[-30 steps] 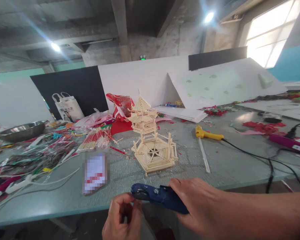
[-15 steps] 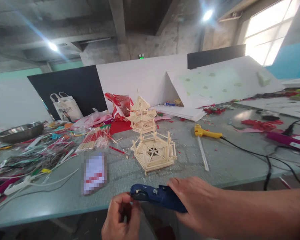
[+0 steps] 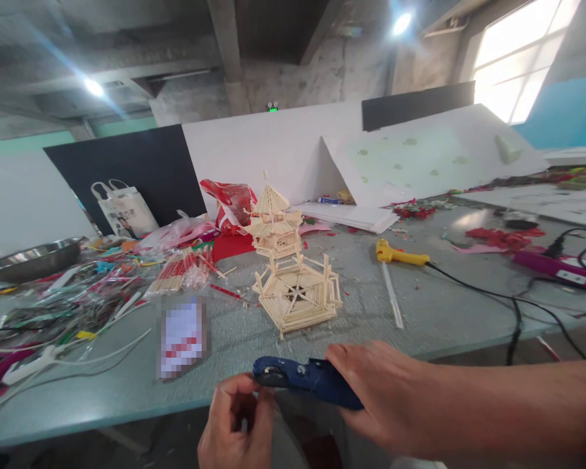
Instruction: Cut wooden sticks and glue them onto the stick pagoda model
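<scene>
View turned slightly right since a second ago.
The ceiling lights [image 3: 94,87] and glue gun [image 3: 404,255] now sit farther left, and the bowl [image 3: 36,259] meets the left edge. The right hand [image 3: 378,387] and blue tool [image 3: 317,380] appear slightly higher and farther left, though blur hides whether they moved themselves. A pale patch [image 3: 415,464] shows at the bottom edge.

Table [image 3: 364,319]: stick frame [image 3: 297,296], centre; stick tower [image 3: 273,225], behind frame. Glue gun [image 3: 403,256], right of frame; glue stick [image 3: 392,296], on its near side. Power strip [image 3: 557,268], right of glue gun. Stick bundle [image 3: 170,277], left of tower; bowl [image 3: 34,258], far left; bag [image 3: 127,213], right of bowl, before a panel [image 3: 170,176]. Near edge: hand tool [image 3: 305,378] in right grip [image 3: 371,391]; left grip [image 3: 238,417] at tool's left end.
</scene>
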Action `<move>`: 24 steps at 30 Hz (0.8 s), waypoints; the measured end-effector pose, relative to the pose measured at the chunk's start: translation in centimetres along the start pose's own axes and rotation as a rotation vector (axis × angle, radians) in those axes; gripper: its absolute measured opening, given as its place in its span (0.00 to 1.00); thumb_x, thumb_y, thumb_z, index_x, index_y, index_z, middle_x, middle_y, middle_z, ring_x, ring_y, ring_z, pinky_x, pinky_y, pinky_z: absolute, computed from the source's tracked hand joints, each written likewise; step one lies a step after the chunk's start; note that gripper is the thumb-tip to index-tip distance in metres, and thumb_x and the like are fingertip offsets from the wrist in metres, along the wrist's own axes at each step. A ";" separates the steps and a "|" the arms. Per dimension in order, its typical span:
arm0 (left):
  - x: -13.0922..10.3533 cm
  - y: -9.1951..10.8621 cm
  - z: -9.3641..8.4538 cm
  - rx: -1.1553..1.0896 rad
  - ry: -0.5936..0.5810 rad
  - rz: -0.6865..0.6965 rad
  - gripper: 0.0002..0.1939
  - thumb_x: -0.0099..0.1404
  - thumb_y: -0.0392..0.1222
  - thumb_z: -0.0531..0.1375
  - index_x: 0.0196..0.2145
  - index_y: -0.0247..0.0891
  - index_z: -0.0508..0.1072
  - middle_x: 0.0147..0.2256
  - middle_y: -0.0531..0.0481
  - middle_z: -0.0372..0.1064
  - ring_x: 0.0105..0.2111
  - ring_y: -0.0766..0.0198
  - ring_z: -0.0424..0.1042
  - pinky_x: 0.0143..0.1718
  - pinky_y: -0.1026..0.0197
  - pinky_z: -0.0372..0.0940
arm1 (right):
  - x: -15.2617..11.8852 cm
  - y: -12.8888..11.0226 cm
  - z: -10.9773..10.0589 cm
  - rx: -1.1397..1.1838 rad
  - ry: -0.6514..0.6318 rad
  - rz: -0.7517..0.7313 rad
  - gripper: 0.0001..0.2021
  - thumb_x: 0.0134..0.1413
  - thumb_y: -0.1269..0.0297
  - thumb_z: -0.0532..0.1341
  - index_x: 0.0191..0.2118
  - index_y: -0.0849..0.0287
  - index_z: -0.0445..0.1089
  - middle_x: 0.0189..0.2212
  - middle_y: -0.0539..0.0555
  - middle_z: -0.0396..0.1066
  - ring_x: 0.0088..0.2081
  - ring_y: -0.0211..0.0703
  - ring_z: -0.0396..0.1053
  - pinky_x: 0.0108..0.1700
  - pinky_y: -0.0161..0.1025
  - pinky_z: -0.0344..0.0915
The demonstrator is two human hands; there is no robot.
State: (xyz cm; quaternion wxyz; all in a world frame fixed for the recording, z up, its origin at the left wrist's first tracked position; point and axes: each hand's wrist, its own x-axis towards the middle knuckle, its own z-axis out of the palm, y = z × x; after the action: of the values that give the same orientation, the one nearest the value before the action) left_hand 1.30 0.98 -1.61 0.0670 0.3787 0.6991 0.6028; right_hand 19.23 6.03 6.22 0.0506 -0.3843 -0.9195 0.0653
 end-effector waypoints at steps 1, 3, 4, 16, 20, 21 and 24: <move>0.0 0.2 0.0 -0.002 0.004 0.002 0.16 0.51 0.57 0.60 0.27 0.41 0.69 0.20 0.55 0.71 0.21 0.65 0.69 0.24 0.66 0.60 | 0.0 0.0 0.0 -0.002 -0.005 0.012 0.08 0.44 0.68 0.56 0.34 0.61 0.66 0.28 0.56 0.70 0.27 0.48 0.68 0.27 0.39 0.54; -0.1 0.5 0.0 0.014 0.013 0.010 0.14 0.51 0.54 0.60 0.27 0.41 0.69 0.20 0.56 0.71 0.21 0.65 0.69 0.24 0.66 0.60 | 0.0 -0.1 -0.1 0.001 -0.004 0.025 0.08 0.44 0.68 0.56 0.33 0.61 0.66 0.27 0.56 0.70 0.27 0.48 0.68 0.27 0.39 0.54; -0.1 0.7 0.0 0.029 0.020 0.013 0.13 0.51 0.53 0.60 0.27 0.41 0.69 0.20 0.56 0.71 0.21 0.65 0.69 0.24 0.66 0.60 | 0.0 -0.1 -0.1 0.006 0.005 0.021 0.08 0.44 0.68 0.56 0.33 0.61 0.66 0.27 0.56 0.70 0.26 0.48 0.68 0.27 0.39 0.55; -0.6 1.0 0.3 0.126 0.209 0.072 0.09 0.52 0.49 0.61 0.27 0.43 0.67 0.23 0.53 0.74 0.24 0.61 0.74 0.23 0.65 0.65 | 0.1 -1.6 -1.7 -0.097 -0.040 0.033 0.11 0.44 0.67 0.57 0.35 0.65 0.69 0.26 0.60 0.72 0.26 0.53 0.71 0.25 0.40 0.57; -0.6 1.3 0.3 0.051 0.182 0.104 0.11 0.52 0.49 0.61 0.25 0.42 0.65 0.25 0.52 0.74 0.23 0.63 0.73 0.22 0.66 0.65 | 0.6 -1.6 -1.7 -0.175 -0.042 0.059 0.08 0.42 0.65 0.58 0.31 0.63 0.69 0.22 0.58 0.71 0.22 0.52 0.69 0.22 0.39 0.52; -0.5 1.4 0.3 0.023 0.179 0.101 0.11 0.52 0.49 0.61 0.25 0.42 0.65 0.25 0.52 0.74 0.23 0.63 0.73 0.22 0.66 0.65 | 0.6 -1.5 -1.6 -0.179 -0.025 0.049 0.08 0.42 0.65 0.58 0.30 0.62 0.69 0.21 0.57 0.71 0.21 0.50 0.68 0.22 0.38 0.51; -0.4 2.1 0.3 -0.080 0.209 0.054 0.12 0.51 0.48 0.63 0.25 0.41 0.65 0.25 0.52 0.73 0.22 0.65 0.72 0.21 0.67 0.64 | 0.3 -1.1 -1.7 -0.134 0.013 0.030 0.07 0.43 0.65 0.57 0.30 0.61 0.68 0.21 0.56 0.69 0.21 0.48 0.67 0.23 0.39 0.53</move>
State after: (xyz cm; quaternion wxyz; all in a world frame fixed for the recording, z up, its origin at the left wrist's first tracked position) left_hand 2.65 0.93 0.09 -0.0073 0.3296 0.6672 0.6679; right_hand 18.54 5.61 8.12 0.0301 -0.4011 -0.9155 0.0019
